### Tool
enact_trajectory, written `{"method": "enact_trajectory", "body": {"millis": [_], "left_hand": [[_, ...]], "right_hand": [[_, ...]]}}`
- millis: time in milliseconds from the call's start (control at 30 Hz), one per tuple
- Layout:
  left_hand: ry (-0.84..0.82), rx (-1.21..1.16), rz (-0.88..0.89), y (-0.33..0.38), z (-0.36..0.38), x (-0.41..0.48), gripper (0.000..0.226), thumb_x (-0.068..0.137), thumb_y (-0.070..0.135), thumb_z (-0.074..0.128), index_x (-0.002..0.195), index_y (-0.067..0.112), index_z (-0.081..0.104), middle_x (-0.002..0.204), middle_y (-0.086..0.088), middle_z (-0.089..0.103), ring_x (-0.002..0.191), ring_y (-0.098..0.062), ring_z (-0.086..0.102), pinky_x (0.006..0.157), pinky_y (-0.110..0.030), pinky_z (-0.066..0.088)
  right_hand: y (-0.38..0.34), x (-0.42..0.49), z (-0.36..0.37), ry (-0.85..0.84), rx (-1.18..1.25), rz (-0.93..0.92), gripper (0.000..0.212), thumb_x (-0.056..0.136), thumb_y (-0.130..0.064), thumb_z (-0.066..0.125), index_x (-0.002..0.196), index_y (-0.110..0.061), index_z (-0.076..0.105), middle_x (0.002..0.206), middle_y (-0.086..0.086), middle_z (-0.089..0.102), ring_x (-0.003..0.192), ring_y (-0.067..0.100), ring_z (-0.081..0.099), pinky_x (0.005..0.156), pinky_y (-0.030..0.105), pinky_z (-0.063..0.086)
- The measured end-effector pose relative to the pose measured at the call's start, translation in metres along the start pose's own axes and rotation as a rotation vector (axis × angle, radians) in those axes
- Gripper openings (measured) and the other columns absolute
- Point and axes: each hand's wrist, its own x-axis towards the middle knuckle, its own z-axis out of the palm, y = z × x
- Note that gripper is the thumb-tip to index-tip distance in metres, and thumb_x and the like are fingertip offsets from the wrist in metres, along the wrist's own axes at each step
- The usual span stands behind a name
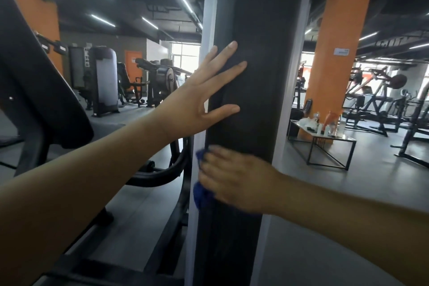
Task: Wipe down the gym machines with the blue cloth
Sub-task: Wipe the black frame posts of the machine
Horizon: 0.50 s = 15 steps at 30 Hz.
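A tall dark panel of a gym machine (257,58) with pale edge strips stands right in front of me. My left hand (199,97) lies flat on its upper part, fingers spread and straight. Lower down, my right hand (236,181) presses the blue cloth (202,195) against the panel near its left edge. The hand is blurred by motion and covers most of the cloth; only bunched blue folds show at its left side.
A black padded seat and curved frame (46,90) of the machine stand at the left. An orange pillar (336,53) rises at the right, with a low metal table (325,144) holding bottles beside it. More machines (383,111) fill the background.
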Motion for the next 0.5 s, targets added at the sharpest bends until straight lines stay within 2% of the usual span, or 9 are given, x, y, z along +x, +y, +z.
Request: {"method": "enact_trajectory", "body": {"millis": [67, 133, 200, 267, 333, 367, 433, 500], "left_hand": [[-0.008, -0.024, -0.004, -0.001, 0.001, 0.000, 0.076, 0.106, 0.035, 0.073, 0.171, 0.021, 0.035, 0.184, -0.001, 0.007, 0.170, -0.025, -0.005, 0.138, -0.041, 0.009], [-0.020, -0.029, -0.008, -0.001, 0.000, 0.000, 0.076, 0.107, 0.034, 0.072, 0.171, 0.021, 0.034, 0.184, -0.001, 0.005, 0.170, -0.026, -0.006, 0.138, -0.046, 0.010], [-0.019, -0.011, -0.015, 0.001, 0.001, -0.002, 0.076, 0.108, 0.033, 0.070, 0.172, 0.020, 0.031, 0.184, -0.003, 0.003, 0.170, -0.027, -0.006, 0.138, -0.052, 0.012], [-0.013, -0.002, -0.029, 0.006, 0.003, -0.005, 0.077, 0.109, 0.034, 0.068, 0.173, 0.021, 0.027, 0.184, -0.002, 0.001, 0.170, -0.026, -0.007, 0.138, -0.052, 0.012], [-0.005, -0.019, -0.037, 0.008, 0.006, -0.009, 0.076, 0.110, 0.033, 0.066, 0.173, 0.020, 0.026, 0.184, -0.001, 0.000, 0.170, -0.025, -0.007, 0.138, -0.044, 0.009], [0.001, -0.033, -0.042, 0.008, 0.008, -0.011, 0.075, 0.110, 0.032, 0.066, 0.173, 0.019, 0.027, 0.184, -0.002, 0.001, 0.170, -0.025, -0.006, 0.138, -0.041, 0.008], [0.012, -0.057, -0.030, 0.005, 0.013, -0.018, 0.074, 0.109, 0.027, 0.068, 0.172, 0.015, 0.030, 0.184, -0.006, 0.004, 0.170, -0.027, -0.002, 0.138, -0.046, 0.012], [0.008, -0.069, -0.003, 0.002, 0.020, -0.027, 0.075, 0.109, 0.024, 0.070, 0.171, 0.009, 0.030, 0.183, -0.013, 0.005, 0.170, -0.031, 0.002, 0.136, -0.055, 0.018]], "right_hand": [[0.025, 0.009, -0.004, 0.102, -0.003, 0.168, 0.043, 0.114, -0.033, 0.042, 0.143, -0.007, 0.062, 0.148, 0.018, 0.063, 0.146, 0.037, 0.052, 0.134, 0.050, 0.021], [0.032, 0.010, -0.006, 0.157, -0.012, 0.257, 0.046, 0.117, -0.032, 0.035, 0.146, -0.006, 0.060, 0.152, 0.019, 0.060, 0.151, 0.037, 0.048, 0.135, 0.048, 0.020], [0.009, 0.000, 0.003, 0.139, -0.003, 0.205, 0.050, 0.118, -0.031, 0.027, 0.149, -0.006, 0.057, 0.157, 0.020, 0.055, 0.156, 0.039, 0.041, 0.136, 0.049, 0.014], [-0.023, -0.014, 0.015, 0.056, -0.034, 0.040, 0.051, 0.118, -0.029, 0.022, 0.151, -0.007, 0.054, 0.158, 0.019, 0.054, 0.155, 0.039, 0.041, 0.137, 0.051, 0.008], [-0.025, -0.023, 0.020, 0.021, -0.056, -0.061, 0.048, 0.117, -0.029, 0.027, 0.152, -0.009, 0.055, 0.157, 0.017, 0.055, 0.152, 0.037, 0.045, 0.136, 0.054, 0.010], [-0.015, -0.025, 0.021, 0.051, -0.052, -0.044, 0.048, 0.117, -0.030, 0.031, 0.152, -0.011, 0.056, 0.158, 0.016, 0.056, 0.151, 0.036, 0.047, 0.136, 0.055, 0.013], [0.010, -0.029, 0.019, 0.160, -0.053, 0.084, 0.048, 0.116, -0.034, 0.038, 0.156, -0.014, 0.056, 0.163, 0.013, 0.052, 0.153, 0.034, 0.046, 0.134, 0.056, 0.018], [0.014, -0.036, 0.019, 0.208, -0.048, 0.223, 0.053, 0.114, -0.036, 0.044, 0.164, -0.016, 0.046, 0.172, 0.011, 0.040, 0.159, 0.033, 0.038, 0.134, 0.056, 0.018]]}}
